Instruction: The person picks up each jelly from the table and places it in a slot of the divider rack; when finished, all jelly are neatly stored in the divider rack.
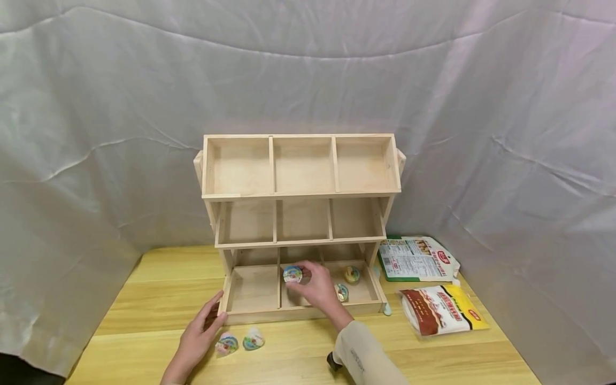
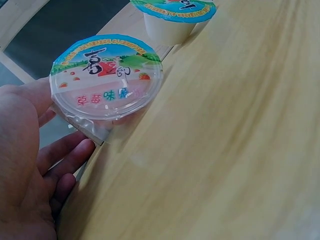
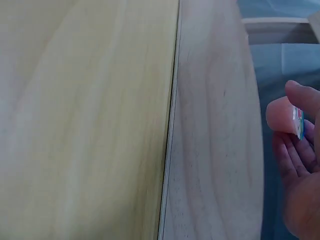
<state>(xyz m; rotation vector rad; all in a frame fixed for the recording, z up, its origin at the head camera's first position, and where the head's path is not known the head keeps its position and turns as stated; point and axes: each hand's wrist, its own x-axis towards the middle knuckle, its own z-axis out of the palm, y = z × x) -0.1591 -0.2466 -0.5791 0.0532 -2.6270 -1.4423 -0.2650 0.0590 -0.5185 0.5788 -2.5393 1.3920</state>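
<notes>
My right hand [image 1: 315, 286] pinches a pink jelly cup [image 1: 292, 274] between thumb and fingers at the middle compartment of the bottom tier of a wooden three-tier rack [image 1: 303, 196]. The right wrist view shows the pink side of this jelly cup [image 3: 281, 115], lying sideways in the grip. With relaxed fingers, my left hand [image 1: 194, 337] touches the rack's front left corner. Close by on the table lie a strawberry jelly cup [image 2: 107, 80] and a pale jelly cup [image 2: 172, 27], lids tilted up. Two more jelly cups [image 1: 352, 274] sit in the bottom right compartment.
Right of the rack lie a green and white food packet [image 1: 416, 259] and a red and yellow bag [image 1: 443, 310] on the wooden table [image 1: 159, 289]. Grey cloth [image 1: 298, 91] hangs behind and on both sides. The rack's upper tiers have three compartments each.
</notes>
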